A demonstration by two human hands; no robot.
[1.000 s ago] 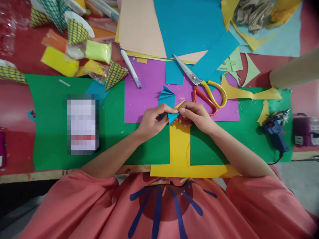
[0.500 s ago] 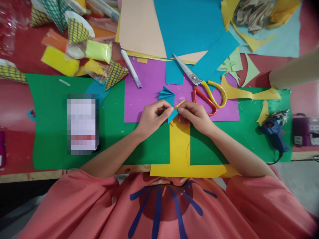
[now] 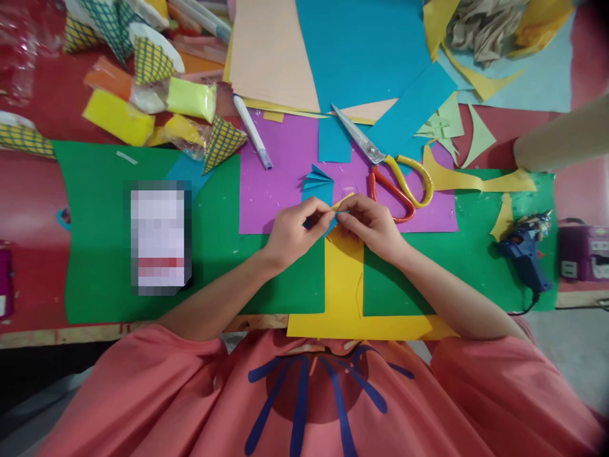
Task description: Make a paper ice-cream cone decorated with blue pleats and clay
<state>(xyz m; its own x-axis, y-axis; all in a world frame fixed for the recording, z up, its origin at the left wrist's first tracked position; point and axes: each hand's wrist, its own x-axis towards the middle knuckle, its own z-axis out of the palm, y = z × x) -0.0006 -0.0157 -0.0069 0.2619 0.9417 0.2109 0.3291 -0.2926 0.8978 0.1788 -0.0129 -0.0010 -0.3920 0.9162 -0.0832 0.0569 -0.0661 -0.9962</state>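
Observation:
My left hand (image 3: 297, 231) pinches a small blue paper piece (image 3: 330, 227) between thumb and forefinger. From the other side, my right hand (image 3: 374, 227) closes its fingertips on the same piece, most of which the fingers hide. Just above my left hand lies a blue paper folded into fan-like pleats (image 3: 318, 178). Under both hands runs a yellow paper strip (image 3: 343, 273), over green sheets. Scissors (image 3: 375, 155) with red and yellow handles rest on the purple sheet (image 3: 280, 190), close to my right hand.
A white marker (image 3: 252, 132) lies at the purple sheet's upper left. A phone-like blurred rectangle (image 3: 158, 238) is on the green sheet (image 3: 99, 254). At right sits a blue glue gun (image 3: 526, 251) with a cord. Paper offcuts and packets of coloured material (image 3: 118, 117) surround the far side.
My hands have drawn slightly closer together. The blue piece has turned between the fingertips, and less of it shows below them. The view has shifted a little.

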